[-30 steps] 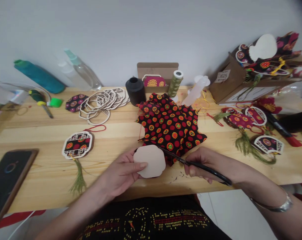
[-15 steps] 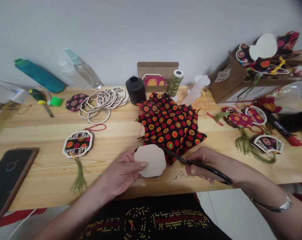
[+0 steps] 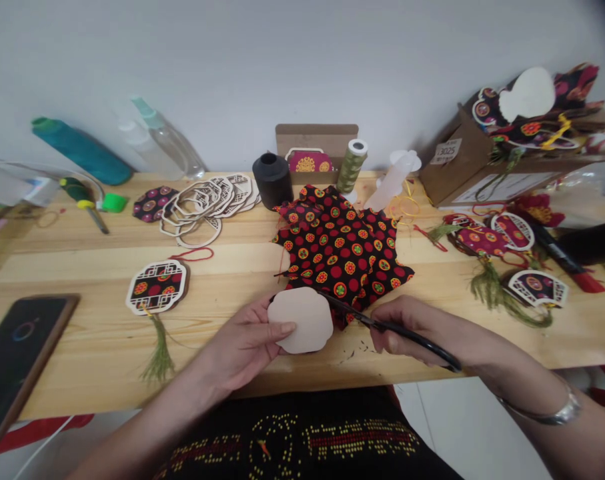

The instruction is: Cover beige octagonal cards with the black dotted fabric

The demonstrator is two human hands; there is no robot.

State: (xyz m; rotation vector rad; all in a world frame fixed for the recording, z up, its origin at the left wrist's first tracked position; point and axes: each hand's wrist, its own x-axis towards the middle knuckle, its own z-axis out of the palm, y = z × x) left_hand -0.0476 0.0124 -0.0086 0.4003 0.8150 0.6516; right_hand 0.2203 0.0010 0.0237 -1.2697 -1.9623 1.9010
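My left hand [image 3: 255, 340] pinches a pale, notched-corner card [image 3: 302, 323] near the table's front edge, thumb on top and fingers underneath. My right hand [image 3: 405, 330] is closed around the black handles of a pair of scissors [image 3: 392, 331]. The scissor blades point left and reach the card's upper right edge, where black patterned fabric [image 3: 339, 243] meets it. Red dots and flowers cover that fabric, which spreads out behind the card. The blade tips are hidden behind the card and cloth.
A tasselled ornament [image 3: 157, 287] and a phone [image 3: 27, 360] lie left. Behind are wooden frames [image 3: 197, 203], a black thread cone [image 3: 272, 180], a green thread spool [image 3: 352, 167] and a screwdriver [image 3: 85, 203]. To the right stand a cardboard box [image 3: 447, 177] and finished-looking ornaments [image 3: 535, 288].
My right hand has closed slightly on the scissors, and the handles sit a little closer together. The left hand and card have hardly moved.
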